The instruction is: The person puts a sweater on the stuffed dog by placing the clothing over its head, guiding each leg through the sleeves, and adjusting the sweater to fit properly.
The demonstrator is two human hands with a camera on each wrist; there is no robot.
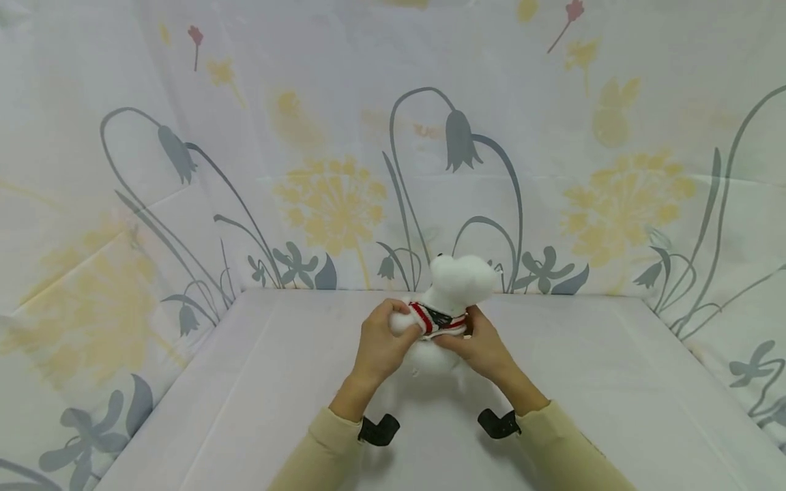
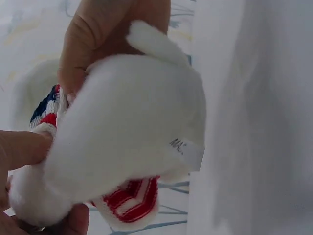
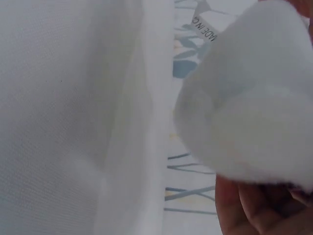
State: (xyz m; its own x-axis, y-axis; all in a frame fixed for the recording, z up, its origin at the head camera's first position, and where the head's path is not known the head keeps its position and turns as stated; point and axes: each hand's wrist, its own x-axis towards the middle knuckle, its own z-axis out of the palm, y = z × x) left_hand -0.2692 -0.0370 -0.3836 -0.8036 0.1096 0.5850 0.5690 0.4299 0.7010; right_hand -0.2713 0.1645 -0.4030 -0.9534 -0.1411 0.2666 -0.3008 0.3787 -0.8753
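A white stuffed toy animal (image 1: 463, 279) is held up over the table between both hands, its rounded head uppermost. Round its body is a knitted garment (image 1: 430, 319) in red, white and dark navy. My left hand (image 1: 382, 344) grips the toy's left-side limb and the garment's edge between thumb and fingers. On the other side, my right hand (image 1: 485, 348) pinches the garment's lower edge against the body. The left wrist view shows the plush body (image 2: 132, 112) close up, with a small printed tag (image 2: 193, 154). Plush hides part of the right fingers (image 3: 254, 208) in the right wrist view.
A white-covered table (image 1: 276, 395) lies beneath the hands. Behind it hangs a white cloth (image 1: 245, 170) with grey and yellow flower prints. A black wrist-worn device (image 1: 379, 429) sticks out at the left cuff, another black device (image 1: 497, 423) at the right.
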